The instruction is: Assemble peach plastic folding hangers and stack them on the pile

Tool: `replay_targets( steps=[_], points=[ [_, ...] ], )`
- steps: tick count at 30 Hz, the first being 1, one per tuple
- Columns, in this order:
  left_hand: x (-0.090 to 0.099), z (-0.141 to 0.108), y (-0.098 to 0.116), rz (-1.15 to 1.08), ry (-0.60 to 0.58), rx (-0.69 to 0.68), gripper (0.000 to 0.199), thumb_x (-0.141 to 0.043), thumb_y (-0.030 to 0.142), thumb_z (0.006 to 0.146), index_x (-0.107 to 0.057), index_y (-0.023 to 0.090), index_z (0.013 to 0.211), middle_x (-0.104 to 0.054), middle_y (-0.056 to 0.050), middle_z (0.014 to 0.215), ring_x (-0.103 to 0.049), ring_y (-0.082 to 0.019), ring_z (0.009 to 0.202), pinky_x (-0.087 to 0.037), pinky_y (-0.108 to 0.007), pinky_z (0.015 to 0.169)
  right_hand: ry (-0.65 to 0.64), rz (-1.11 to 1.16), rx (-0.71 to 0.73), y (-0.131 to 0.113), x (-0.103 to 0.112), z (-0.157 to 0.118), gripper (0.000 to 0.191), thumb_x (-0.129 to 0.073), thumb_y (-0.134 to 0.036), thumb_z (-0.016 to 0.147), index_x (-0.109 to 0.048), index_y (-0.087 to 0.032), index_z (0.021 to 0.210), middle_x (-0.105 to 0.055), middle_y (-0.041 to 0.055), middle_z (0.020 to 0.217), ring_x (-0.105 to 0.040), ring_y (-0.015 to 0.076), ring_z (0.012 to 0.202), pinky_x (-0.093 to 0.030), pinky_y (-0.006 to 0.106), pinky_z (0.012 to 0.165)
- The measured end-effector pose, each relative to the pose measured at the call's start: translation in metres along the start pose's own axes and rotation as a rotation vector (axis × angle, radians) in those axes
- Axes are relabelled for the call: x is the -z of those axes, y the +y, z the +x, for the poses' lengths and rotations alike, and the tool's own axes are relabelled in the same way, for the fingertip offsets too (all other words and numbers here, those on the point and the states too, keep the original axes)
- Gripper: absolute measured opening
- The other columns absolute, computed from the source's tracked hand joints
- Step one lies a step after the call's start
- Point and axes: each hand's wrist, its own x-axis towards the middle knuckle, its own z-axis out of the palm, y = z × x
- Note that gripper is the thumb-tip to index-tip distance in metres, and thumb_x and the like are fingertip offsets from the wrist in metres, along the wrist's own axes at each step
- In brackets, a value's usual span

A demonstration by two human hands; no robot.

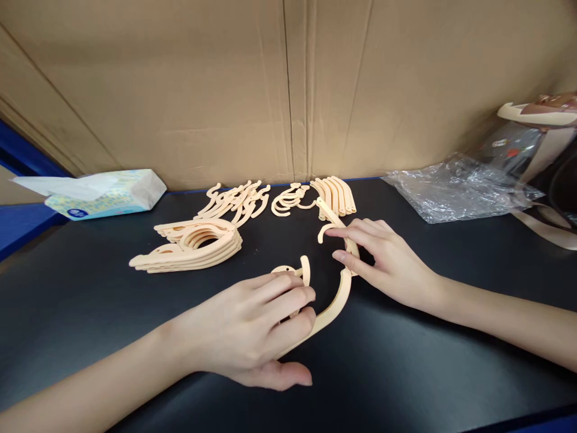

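Note:
My left hand (252, 331) is curled over cream plastic hanger parts, its thumb stretched apart below. A small rounded piece with an upright curved tab (305, 270) shows past its fingers. From under that hand a curved hanger arm (334, 304) runs up toward my right hand (383, 258). Its fingers are closed about another hanger arm (329, 213), with the index fingertip on a small hook (321, 233). Exactly how these parts join is hidden by the fingers. Left of them lies a stack of folded hangers (193, 255).
Along the back of the black table (406, 373) lie a pile of hooked hanger arms (238, 201), loose hooks (283, 207) and a row of curved arms (340, 195). A tissue pack (121, 195) is at left, a clear plastic bag (451, 186) at right, and cardboard (180, 90) stands behind.

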Motion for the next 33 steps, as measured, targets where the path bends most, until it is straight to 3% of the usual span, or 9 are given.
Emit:
replay_targets(
  steps=[6, 10, 14, 20, 23, 26, 33],
  points=[
    [0.002, 0.001, -0.003, -0.115, -0.042, 0.003, 0.020, -0.058, 0.031, 0.090, -0.061, 0.012, 0.096, -0.068, -0.012, 0.104, -0.065, -0.024, 0.095, -0.052, -0.037, 0.093, -0.033, 0.020, 0.014, 0.000, 0.001, 0.000, 0.023, -0.049, -0.024, 0.097, -0.059, -0.021, 0.117, -0.061, 0.0009, 0.082, -0.058, 0.0188, 0.083, -0.039, 0.036, 0.081],
    [0.001, 0.000, -0.003, -0.129, -0.029, 0.091, 0.012, -0.055, 0.016, 0.090, -0.060, 0.012, 0.100, -0.068, -0.010, 0.107, -0.063, -0.022, 0.103, -0.047, -0.035, 0.101, -0.056, 0.029, 0.039, -0.001, 0.002, 0.000, 0.022, -0.048, -0.018, 0.095, -0.060, -0.021, 0.114, -0.061, 0.0017, 0.085, -0.056, 0.0183, 0.084, -0.037, 0.036, 0.082],
    [-0.002, 0.000, -0.003, -0.129, -0.031, 0.212, 0.015, -0.057, 0.017, 0.090, -0.059, 0.014, 0.104, -0.067, -0.008, 0.111, -0.061, -0.019, 0.107, -0.038, -0.039, 0.109, -0.069, 0.029, 0.039, -0.002, 0.002, 0.001, 0.022, -0.048, -0.017, 0.094, -0.060, -0.021, 0.112, -0.061, 0.0022, 0.086, -0.056, 0.0185, 0.085, -0.037, 0.036, 0.082],
    [-0.006, -0.001, -0.005, -0.106, -0.027, 0.290, 0.020, -0.057, 0.020, 0.091, -0.056, 0.014, 0.111, -0.066, -0.006, 0.114, -0.057, -0.019, 0.113, -0.030, -0.040, 0.112, -0.099, 0.056, 0.060, -0.001, 0.002, 0.000, 0.022, -0.047, -0.019, 0.096, -0.061, -0.020, 0.113, -0.061, 0.0023, 0.087, -0.057, 0.0182, 0.086, -0.037, 0.035, 0.084],
    [-0.007, -0.001, -0.007, -0.071, -0.025, 0.370, 0.021, -0.057, 0.019, 0.092, -0.055, 0.014, 0.112, -0.064, -0.007, 0.114, -0.056, -0.020, 0.110, -0.035, -0.038, 0.105, -0.115, 0.092, 0.115, -0.002, 0.002, 0.000, 0.028, -0.042, -0.015, 0.097, -0.059, -0.020, 0.119, -0.061, 0.0029, 0.091, -0.056, 0.0174, 0.088, -0.036, 0.035, 0.084],
    [-0.008, -0.001, -0.010, -0.015, -0.013, 0.458, 0.022, -0.060, 0.023, 0.092, -0.055, 0.015, 0.111, -0.063, -0.007, 0.110, -0.056, -0.021, 0.100, -0.042, -0.035, 0.087, -0.141, 0.095, 0.174, -0.003, 0.002, 0.000, 0.030, -0.040, -0.012, 0.097, -0.060, -0.019, 0.117, -0.060, 0.0024, 0.088, -0.055, 0.0170, 0.086, -0.036, 0.034, 0.082],
    [-0.010, -0.004, -0.013, 0.119, 0.018, 0.491, 0.022, -0.063, 0.029, 0.091, -0.053, 0.015, 0.105, -0.064, -0.004, 0.092, -0.054, -0.021, 0.079, -0.038, -0.033, 0.069, -0.168, 0.090, 0.212, -0.004, 0.003, 0.000, 0.025, -0.043, -0.018, 0.098, -0.062, -0.018, 0.115, -0.059, 0.0014, 0.082, -0.053, 0.0164, 0.080, -0.035, 0.034, 0.083]
  ],
)
